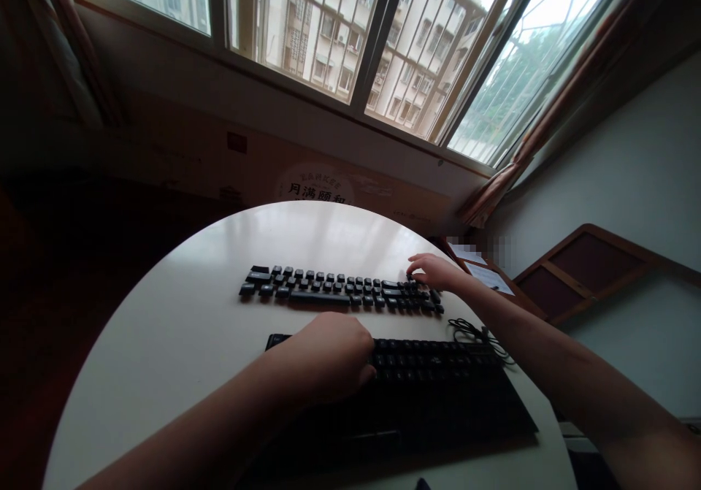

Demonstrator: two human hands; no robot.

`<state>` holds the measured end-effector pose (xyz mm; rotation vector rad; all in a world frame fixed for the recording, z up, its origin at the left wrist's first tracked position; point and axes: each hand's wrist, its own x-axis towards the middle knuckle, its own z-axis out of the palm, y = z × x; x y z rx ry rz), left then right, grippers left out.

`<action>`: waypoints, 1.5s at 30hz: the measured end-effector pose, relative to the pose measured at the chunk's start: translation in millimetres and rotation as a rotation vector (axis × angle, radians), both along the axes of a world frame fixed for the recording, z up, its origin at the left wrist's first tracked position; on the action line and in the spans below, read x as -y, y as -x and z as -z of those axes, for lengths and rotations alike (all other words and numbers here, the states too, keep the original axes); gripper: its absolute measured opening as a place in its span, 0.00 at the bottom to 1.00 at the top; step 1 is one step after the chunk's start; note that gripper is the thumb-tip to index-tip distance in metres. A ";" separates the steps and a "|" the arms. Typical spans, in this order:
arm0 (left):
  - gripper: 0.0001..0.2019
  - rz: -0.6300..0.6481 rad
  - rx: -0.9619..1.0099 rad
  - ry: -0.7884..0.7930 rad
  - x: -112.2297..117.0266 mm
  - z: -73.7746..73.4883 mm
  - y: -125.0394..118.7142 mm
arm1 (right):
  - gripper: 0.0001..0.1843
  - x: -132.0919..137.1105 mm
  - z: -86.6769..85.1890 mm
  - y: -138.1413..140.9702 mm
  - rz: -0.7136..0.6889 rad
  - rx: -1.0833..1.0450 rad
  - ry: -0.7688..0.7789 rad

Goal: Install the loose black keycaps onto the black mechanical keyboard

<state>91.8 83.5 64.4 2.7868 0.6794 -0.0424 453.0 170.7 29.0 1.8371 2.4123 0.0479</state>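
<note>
Several loose black keycaps lie in rows on the white table, with a long space bar (320, 299) in the front row. My right hand (435, 272) reaches to the right end of these rows. Its fingertips are bent down around a small black keycap (410, 275). Nearer to me is a black keyboard (465, 402), with keys visible along its far part and a dark front part whose detail is lost in shadow. My left hand (334, 347) is curled closed over the middle-left of the keyboard. Whatever its fingers hold, if anything, is hidden.
A black cable (474, 329) lies coiled at the keyboard's far right corner. The round white table (164, 329) has a curved edge. Beyond it are papers (487, 277) on a wooden surface at the right, a printed box (383, 190) below the window, and curtains (493, 187).
</note>
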 end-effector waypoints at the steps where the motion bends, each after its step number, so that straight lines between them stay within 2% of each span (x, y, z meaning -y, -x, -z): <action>1: 0.10 -0.002 -0.006 -0.001 0.1 -0.7 0.0 | 0.10 -0.3 0.5 2.6 0.000 -0.004 -0.011; 6: 0.11 0.001 -0.016 -0.006 -1.2 -0.3 -0.5 | 0.07 6.4 -3.3 15.6 -0.012 -0.063 -0.106; 9: 0.11 0.012 -0.017 -0.018 -2.4 -1.1 -1.9 | 0.03 24.9 -12.6 17.8 -0.028 -0.134 -0.189; 12: 0.11 0.006 -0.044 0.000 -2.4 -4.2 -3.1 | 0.08 61.1 -24.6 15.4 -0.029 -0.224 -0.296; 16: 0.11 -0.003 -0.060 0.011 -2.6 -4.2 -4.7 | 0.09 133.5 -35.0 10.9 -0.013 -0.339 -0.412; 18: 0.11 -0.004 -0.042 0.007 -3.6 -1.3 -6.0 | 0.10 171.6 -32.4 8.7 0.004 -0.389 -0.433; 20: 0.11 -0.006 -0.038 0.012 -4.8 1.9 -7.4 | 0.09 204.1 -22.9 6.1 0.047 -0.530 -0.431; 24: 0.12 -0.031 -0.059 0.032 -7.1 5.9 -9.1 | 0.09 240.8 6.6 0.5 0.093 -0.749 -0.439; 26: 0.12 -0.043 -0.064 0.037 -8.5 7.0 -8.9 | 0.09 246.3 17.7 -1.5 0.095 -0.799 -0.446; 29: 0.12 -0.050 -0.068 0.051 -11.3 8.5 -8.4 | 0.10 246.0 24.7 -3.0 0.095 -0.764 -0.430; 37: 0.16 -0.063 -0.077 0.077 -17.3 12.0 -10.0 | 0.09 242.0 22.9 2.1 0.047 -0.629 -0.331; 45: 0.16 -0.064 -0.096 0.087 -15.1 4.3 -12.4 | 0.10 243.1 20.7 6.9 0.038 -0.619 -0.329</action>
